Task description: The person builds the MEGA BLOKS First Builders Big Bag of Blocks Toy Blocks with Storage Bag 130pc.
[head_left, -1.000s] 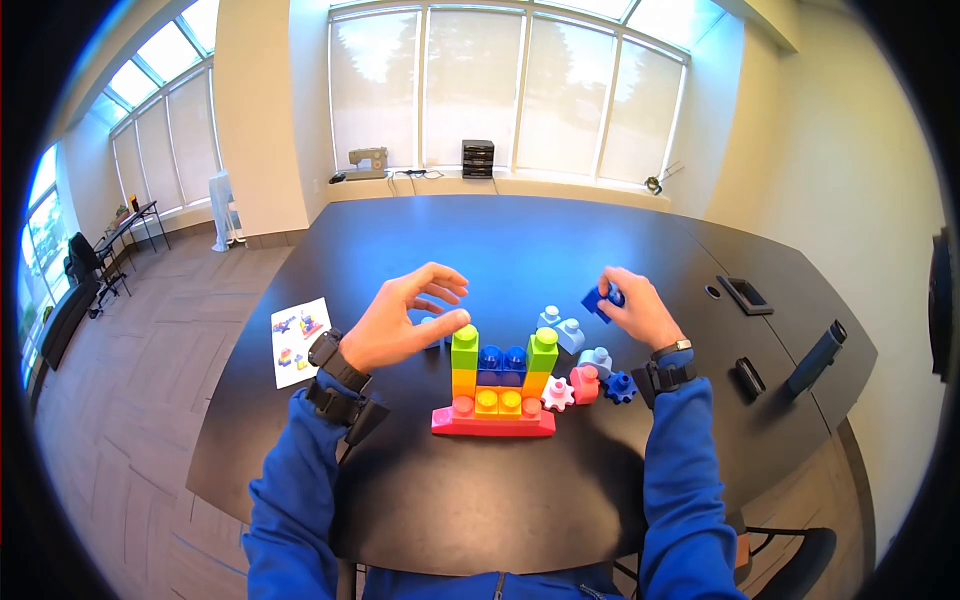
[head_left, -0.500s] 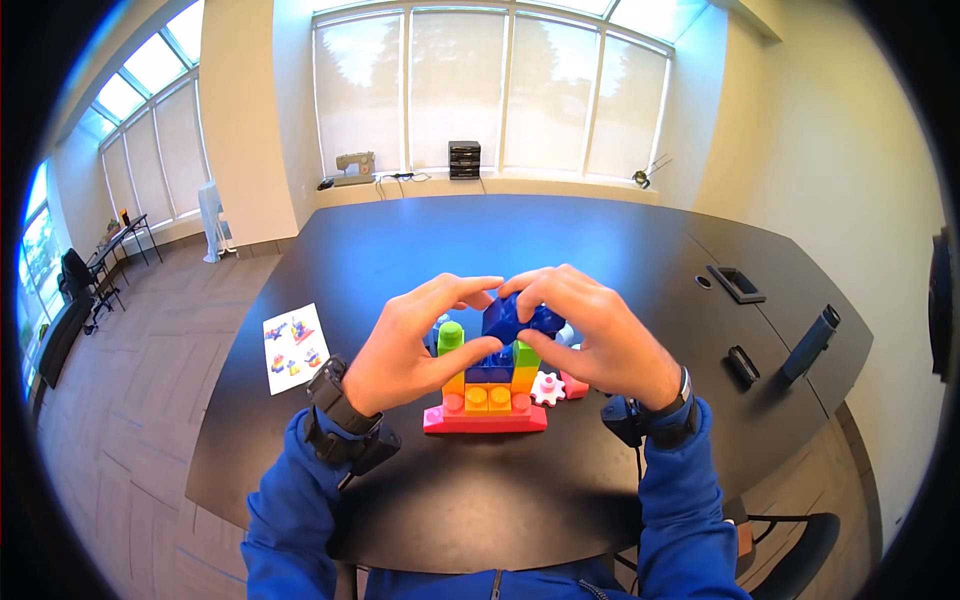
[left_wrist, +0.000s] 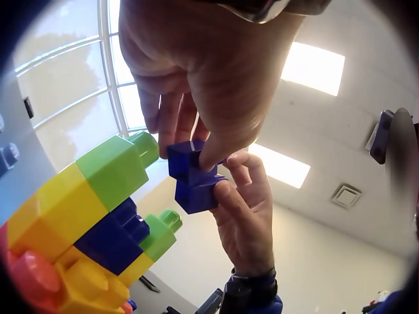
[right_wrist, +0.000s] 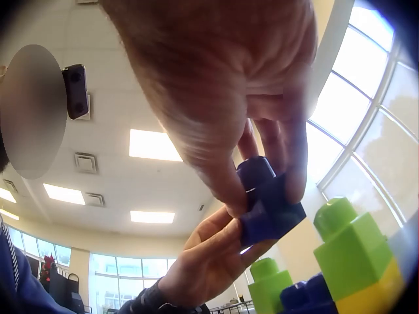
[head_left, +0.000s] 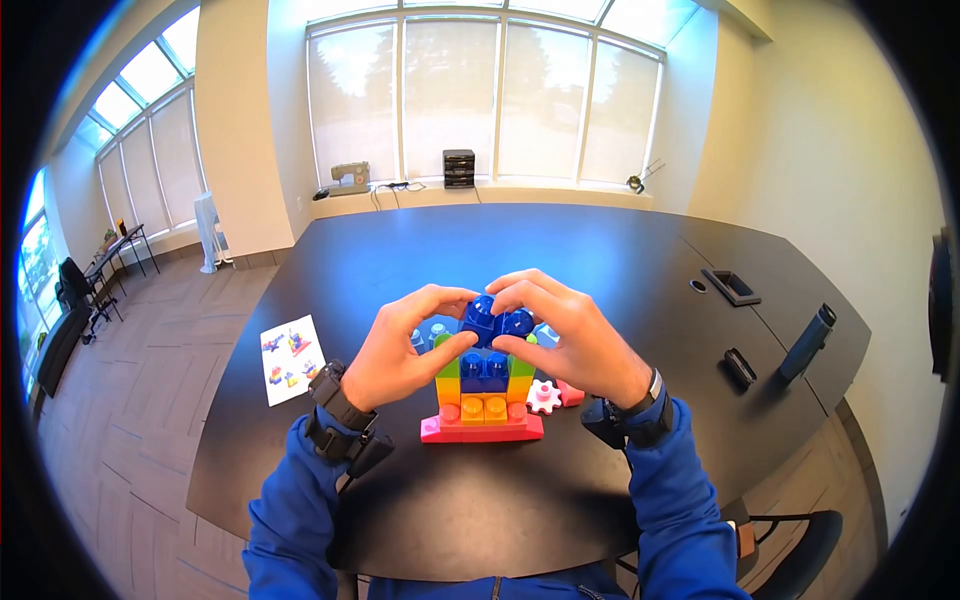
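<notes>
Pinching a blue block [head_left: 483,323], left hand [head_left: 399,347] and right hand [head_left: 583,343] face windows [head_left: 450,100] across dark table [head_left: 400,250]

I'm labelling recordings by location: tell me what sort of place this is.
Probably an office meeting room: it has a large, black, angular table, tall white-framed windows with pale shades, and grey-brown patterned carpet.

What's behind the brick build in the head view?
Behind the brick build, light-blue studs show at left, part of a light-blue piece at right. The middle is covered by the hands and held dark-blue block.
</notes>
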The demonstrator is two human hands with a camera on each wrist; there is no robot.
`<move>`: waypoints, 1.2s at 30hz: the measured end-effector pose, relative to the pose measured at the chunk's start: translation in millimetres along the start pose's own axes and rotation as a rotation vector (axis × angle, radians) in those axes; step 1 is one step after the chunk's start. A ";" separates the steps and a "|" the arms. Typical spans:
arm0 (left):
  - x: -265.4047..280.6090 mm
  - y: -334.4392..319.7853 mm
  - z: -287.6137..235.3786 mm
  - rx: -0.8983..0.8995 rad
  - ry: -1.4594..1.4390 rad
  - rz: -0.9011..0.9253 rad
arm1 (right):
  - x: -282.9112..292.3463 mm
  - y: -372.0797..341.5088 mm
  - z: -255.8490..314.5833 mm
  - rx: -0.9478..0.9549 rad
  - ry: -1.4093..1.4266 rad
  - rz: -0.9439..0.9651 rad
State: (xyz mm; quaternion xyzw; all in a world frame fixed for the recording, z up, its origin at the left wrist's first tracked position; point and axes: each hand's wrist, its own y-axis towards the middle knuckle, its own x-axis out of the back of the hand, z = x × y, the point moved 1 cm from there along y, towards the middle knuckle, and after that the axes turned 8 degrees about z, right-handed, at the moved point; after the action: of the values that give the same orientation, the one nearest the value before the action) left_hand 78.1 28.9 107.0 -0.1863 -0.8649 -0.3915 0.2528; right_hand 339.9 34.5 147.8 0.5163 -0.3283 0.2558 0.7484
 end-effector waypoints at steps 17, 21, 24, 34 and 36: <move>-10.3 -7.7 37.5 0.145 -0.008 0.112 | -20.2 -3.6 -33.9 -0.152 0.102 0.137; -9.3 -8.1 39.8 0.170 -0.064 0.119 | -28.0 -5.1 -44.9 -0.144 0.167 0.175; -7.0 -7.9 38.5 0.159 -0.103 0.150 | -30.0 -5.8 -41.5 -0.187 0.204 0.217; -12.5 -10.7 36.9 0.215 -0.043 0.252 | -41.1 -10.8 -34.0 -0.225 -0.051 0.344; -11.9 -11.9 38.9 0.223 -0.053 0.255 | -44.4 -11.5 -36.1 -0.222 -0.085 0.350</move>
State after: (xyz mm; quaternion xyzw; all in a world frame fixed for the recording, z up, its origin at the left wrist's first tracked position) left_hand 70.2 50.0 71.1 -0.2755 -0.8788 -0.2528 0.2965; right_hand 327.5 62.7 98.3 0.3762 -0.4704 0.3224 0.7302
